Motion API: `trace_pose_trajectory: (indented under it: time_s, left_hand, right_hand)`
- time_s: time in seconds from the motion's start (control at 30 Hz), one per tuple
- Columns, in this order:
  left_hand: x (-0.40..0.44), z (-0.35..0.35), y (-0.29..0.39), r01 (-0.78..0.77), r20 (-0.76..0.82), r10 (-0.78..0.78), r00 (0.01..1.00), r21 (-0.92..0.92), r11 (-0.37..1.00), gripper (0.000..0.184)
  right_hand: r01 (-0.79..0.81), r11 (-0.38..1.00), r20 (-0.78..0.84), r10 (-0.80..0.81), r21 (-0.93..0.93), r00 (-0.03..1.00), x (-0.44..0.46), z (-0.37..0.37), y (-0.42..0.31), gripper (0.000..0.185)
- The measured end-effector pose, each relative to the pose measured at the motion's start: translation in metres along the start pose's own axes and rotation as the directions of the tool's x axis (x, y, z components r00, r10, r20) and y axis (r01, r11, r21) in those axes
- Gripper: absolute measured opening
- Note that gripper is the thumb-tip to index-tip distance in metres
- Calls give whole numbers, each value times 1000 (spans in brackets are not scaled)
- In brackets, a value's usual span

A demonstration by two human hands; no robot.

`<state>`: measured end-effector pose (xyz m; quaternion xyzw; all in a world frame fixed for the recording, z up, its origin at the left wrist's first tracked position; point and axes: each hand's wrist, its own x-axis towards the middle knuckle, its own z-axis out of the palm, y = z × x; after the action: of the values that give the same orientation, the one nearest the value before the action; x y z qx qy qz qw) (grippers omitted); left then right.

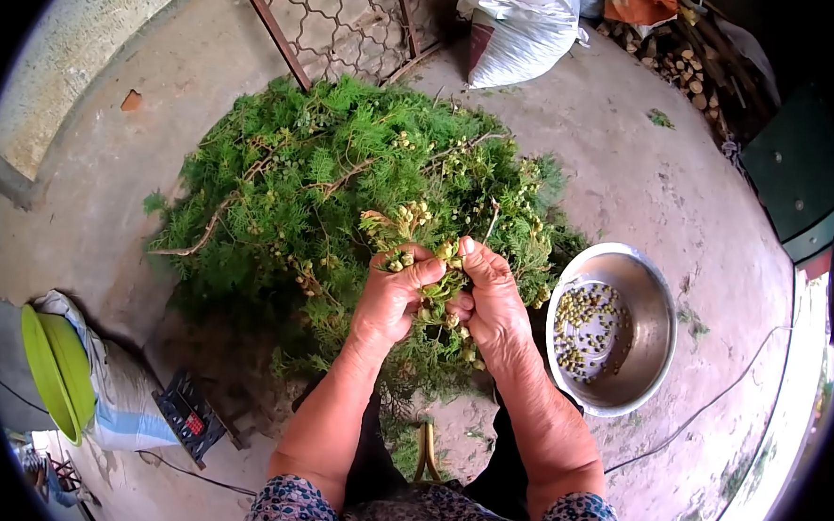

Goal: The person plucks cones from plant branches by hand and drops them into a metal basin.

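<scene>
My left hand point(387, 301) is closed around a cypress-like sprig point(402, 224) that carries clusters of small pale-green cones. Close beside it, the thumb and fingers of my right hand point(495, 302) pinch at a green cone point(448, 250) on the same sprig. Both hands are raised over a large heap of leafy green branches point(347, 162), many of them bearing cones. To the right of my right forearm stands a metal basin point(653, 344), with many loose small cones point(588, 331) on its bottom.
A white sack point(523, 44) and stacked firewood point(686, 72) are at the back. A metal mesh frame point(340, 16) lies behind the heap. On the left are a lime-green basin point(58, 369) and a black plastic crate or stool point(192, 419). A cable point(712, 399) crosses the floor at right.
</scene>
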<state>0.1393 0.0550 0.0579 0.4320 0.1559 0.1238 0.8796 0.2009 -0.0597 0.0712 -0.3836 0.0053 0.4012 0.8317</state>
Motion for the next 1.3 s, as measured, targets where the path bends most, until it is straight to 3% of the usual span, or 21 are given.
trace_pose_trajectory:
  time_s: [0.07, 0.13, 0.2, 0.33, 0.4, 0.43, 0.53, 0.67, 0.73, 0.77, 0.8, 0.87, 0.9, 0.93, 1.0, 1.03, 1.1, 1.27, 1.3]
  left_hand:
    - [1, -2, -1, 40, -3, -41, 999, -57, 998, 12]
    - [1, -3, -1, 80, -4, -81, 997, -114, 990, 11]
    - [-1, -2, 3, 150, 76, -140, 987, -136, 979, 12]
    - [-1, -1, 8, 249, 81, -239, 968, -137, 959, 13]
    - [1, -2, 2, 128, 16, -127, 992, -233, 964, 14]
    - [1, 1, 1, 106, -45, -117, 992, -198, 975, 14]
    - [4, -16, 0, 162, 3, -165, 986, -205, 965, 15]
    - [5, -12, -1, 122, -25, -128, 992, -163, 979, 14]
    - [2, -2, 1, 51, -145, -50, 988, 0, 999, 14]
    - [2, 0, 1, 44, -189, -28, 982, 85, 995, 13]
    - [1, 1, 1, 46, -189, -29, 982, 85, 995, 13]
    - [2, 5, -1, -135, -158, 209, 965, 383, 914, 13]
    - [3, 6, -3, -222, -123, 304, 945, 443, 869, 14]
    - [4, 7, -3, -221, -123, 303, 945, 443, 869, 14]
    - [3, 8, -2, -150, -130, 211, 969, 371, 916, 14]
    - [1, 9, -1, -130, -136, 188, 973, 353, 926, 13]
    - [1, 10, -1, -113, -121, 167, 978, 366, 924, 12]
    - [3, 6, 1, -80, -62, 114, 991, 403, 912, 12]
    - [3, 6, 1, -78, -64, 113, 992, 403, 912, 12]
  right_hand:
    - [-18, 1000, -7, 18, 4, 1000, 0, 1, -1, 22]
    - [-94, 985, -24, 98, 143, 995, -1, 3, -3, 25]
    - [-83, 988, -17, 86, 132, 996, -1, 2, -1, 25]
    - [-70, 988, -9, 72, 138, 997, -1, 4, -2, 23]
    - [-90, 994, -47, 93, 68, 995, -3, 9, -8, 22]
    - [-93, 995, -15, 93, 34, 996, -2, 8, -8, 23]
    - [-23, 997, 68, 28, -74, 997, 3, 2, -4, 18]
    - [31, 981, -4, -32, -193, 999, 1, 5, -2, 14]
    - [67, 971, -49, -80, -230, 996, 4, 5, 5, 15]
    - [207, 895, -19, -233, -396, 972, 5, 3, 9, 15]
    - [332, 771, 38, -373, -544, 927, 6, 3, 11, 15]
    - [343, 760, 27, -395, -552, 918, 7, 2, 12, 16]
    - [403, 688, 32, -484, -604, 875, 10, -2, 14, 15]
    - [454, 607, 44, -568, -653, 822, 13, -5, 14, 15]
    - [221, 905, -96, -273, -364, 957, 6, 0, -5, 15]
    - [220, 905, -96, -271, -365, 958, 8, -2, -9, 15]
    - [71, 996, -173, -80, -57, 982, 11, -7, -16, 15]
    - [67, 992, -22, -70, -104, 997, 7, -9, -20, 15]
    - [75, 975, -30, -83, -208, 996, 7, -9, -18, 15]
